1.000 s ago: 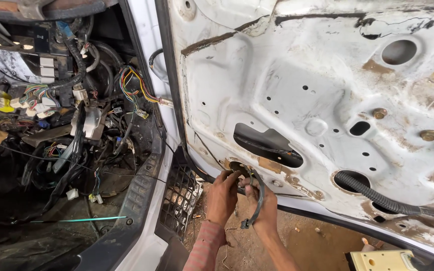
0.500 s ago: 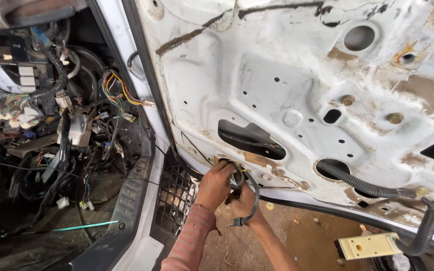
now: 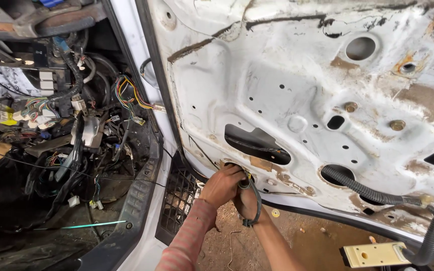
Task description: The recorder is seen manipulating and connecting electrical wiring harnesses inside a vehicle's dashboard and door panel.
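A black ribbed cable point(image 3: 253, 203) hangs at a small hole low on the bare white car door point(image 3: 297, 100), not yet tucked in or pulled free. The left hand point(image 3: 223, 184) is closed tight around it. The right hand point(image 3: 245, 201), just under, grips it too. Tangled wires point(image 3: 61, 130) fill the car.

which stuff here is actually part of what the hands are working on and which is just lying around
In hand:
left hand
right hand
black cable held by both
door panel, at its lower hole

Lying about:
corrugated hose
cream switch box
dashboard wiring
black grille
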